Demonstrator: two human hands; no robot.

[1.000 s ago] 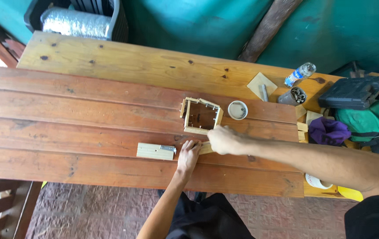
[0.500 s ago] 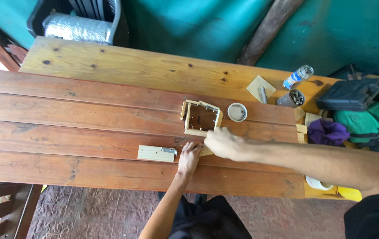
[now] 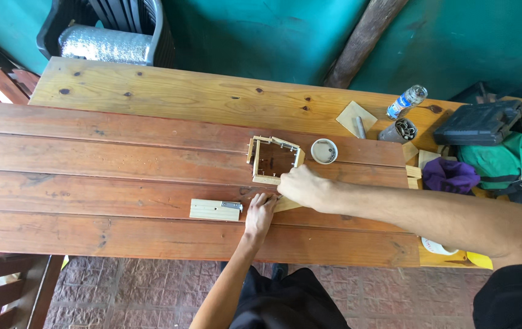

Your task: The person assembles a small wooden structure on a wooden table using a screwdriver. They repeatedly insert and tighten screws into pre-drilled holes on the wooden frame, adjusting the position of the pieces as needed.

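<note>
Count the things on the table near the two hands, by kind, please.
Wooden pieces: 3 (open frame, block with a metal hinge, flat piece by the left hand and right hand)
Round white tubs: 1
Plastic bottles: 1
Dark cans: 1
Total: 6

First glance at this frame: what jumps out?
The small open wooden box frame at the middle of the long reddish plank table, with the right hand at its near edge. Just below, the left hand rests on the table beside a thin wood piece, near a pale wooden block with a metal hinge. At the right end sits clutter: a black case, green bag and plastic bottle.
</note>
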